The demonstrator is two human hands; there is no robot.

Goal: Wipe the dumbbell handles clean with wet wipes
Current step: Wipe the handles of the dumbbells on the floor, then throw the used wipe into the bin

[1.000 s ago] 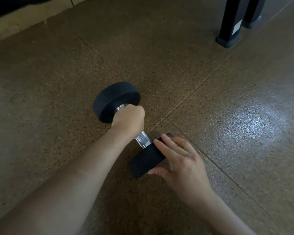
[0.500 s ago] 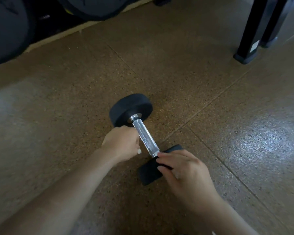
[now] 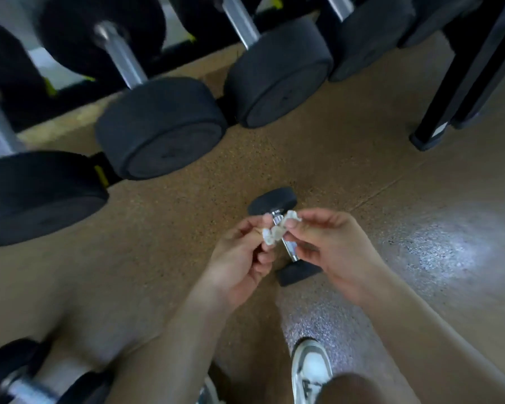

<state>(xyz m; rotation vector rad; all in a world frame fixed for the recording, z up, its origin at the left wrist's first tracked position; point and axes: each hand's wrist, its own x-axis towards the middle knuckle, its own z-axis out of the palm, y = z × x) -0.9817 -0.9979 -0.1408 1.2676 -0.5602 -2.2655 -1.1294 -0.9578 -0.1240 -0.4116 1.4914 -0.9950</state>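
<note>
Pinching a crumpled wet wipe [image 3: 277, 230] between both hands: left hand [image 3: 236, 258] fingertips on one end, right hand [image 3: 336, 252] thumb and forefinger on the other. Just under the fingers the small dumbbell [image 3: 299, 272] lies on the floor [image 3: 420, 199], chrome handle [image 3: 290, 249] showing between them. Wipe looks limp, light, probably tears easily; spread it, wrap round the handle. Dumbbell is heavy, stiff, likely rolls; steady a rubber head [image 3: 273, 201] with the free fingers

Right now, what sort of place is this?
Probably a gym's weights area: large dumbbells along a low rack, speckled floor, a small dumbbell beneath the wipe that left hand and right hand pinch.
</note>
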